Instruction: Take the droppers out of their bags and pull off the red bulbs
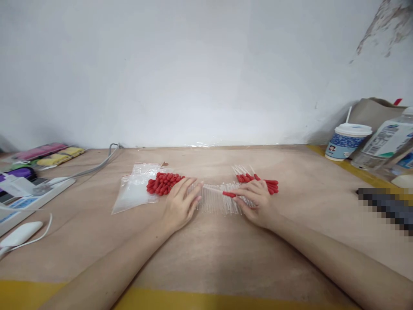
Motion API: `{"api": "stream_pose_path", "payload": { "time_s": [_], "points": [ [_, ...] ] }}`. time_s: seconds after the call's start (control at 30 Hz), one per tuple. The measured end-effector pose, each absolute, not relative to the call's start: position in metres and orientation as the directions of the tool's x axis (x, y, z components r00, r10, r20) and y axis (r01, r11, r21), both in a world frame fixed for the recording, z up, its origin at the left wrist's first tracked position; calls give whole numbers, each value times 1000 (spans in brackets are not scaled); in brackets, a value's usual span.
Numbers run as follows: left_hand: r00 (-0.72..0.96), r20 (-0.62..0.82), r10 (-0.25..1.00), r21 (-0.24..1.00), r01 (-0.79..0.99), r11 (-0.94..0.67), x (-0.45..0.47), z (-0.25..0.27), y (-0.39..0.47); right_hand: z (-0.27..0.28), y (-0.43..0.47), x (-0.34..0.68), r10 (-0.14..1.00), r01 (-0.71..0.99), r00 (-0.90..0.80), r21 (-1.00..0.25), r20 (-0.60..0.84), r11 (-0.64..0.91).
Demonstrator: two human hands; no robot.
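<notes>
Between my two hands is a thin clear tube with a red rubber bulb on its right end, like a dropper. The fingers of my right hand pinch the bulb. At the tube's left end are the fingertips of my left hand, closed on it. Under and between the hands lies a row of clear tubes, side by side on the table. Left of my left hand is a heap of loose red bulbs. Beyond my right hand lie several tubes with red bulbs fitted.
Clear plastic bags lie under the bulb heap. At left are a power strip, a white cable and coloured packs. A paper cup, a plastic bottle and a blurred dark object are at right. A wall closes the back.
</notes>
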State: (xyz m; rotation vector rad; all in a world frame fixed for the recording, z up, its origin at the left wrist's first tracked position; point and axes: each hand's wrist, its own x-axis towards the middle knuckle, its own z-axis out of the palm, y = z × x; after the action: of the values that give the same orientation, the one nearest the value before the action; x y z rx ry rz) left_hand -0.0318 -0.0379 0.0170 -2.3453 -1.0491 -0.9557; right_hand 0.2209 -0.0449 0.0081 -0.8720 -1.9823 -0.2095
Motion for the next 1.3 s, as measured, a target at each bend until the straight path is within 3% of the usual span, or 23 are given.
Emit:
{"api": "stream_pose_path", "payload": {
  "time_s": [0.1, 0.3, 0.5, 0.77, 1.03, 1.3],
  "points": [
    [594, 698, 399, -161, 674, -721, -26, 14, -40, 6, -53, 213, 456, 581, -389, -171, 800, 796],
    [660, 669, 342, -159, 577, -801, -18, 11, -45, 9, -57, 211, 502, 620, -445, -150, 742, 770],
    [684, 680, 264, -189, 511, -838, -8, 7, -53, 5, -58, 200, 388, 627, -547, 56, 742, 777],
    [724, 633, 276, -138, 455, -880, -11, 10, -54, 1, -58, 204, 303, 588, -654, 214, 693, 780],
    [720, 624, 304, -85, 448, -890, -17, 12, -55, 2, -58, 209, 249, 570, -642, 235, 725, 788],
    [670, 587, 454, -105, 620, -778, -26, 24, -53, 4, -49, 223, 206, 593, -611, 270, 764, 759]
  ]
}}
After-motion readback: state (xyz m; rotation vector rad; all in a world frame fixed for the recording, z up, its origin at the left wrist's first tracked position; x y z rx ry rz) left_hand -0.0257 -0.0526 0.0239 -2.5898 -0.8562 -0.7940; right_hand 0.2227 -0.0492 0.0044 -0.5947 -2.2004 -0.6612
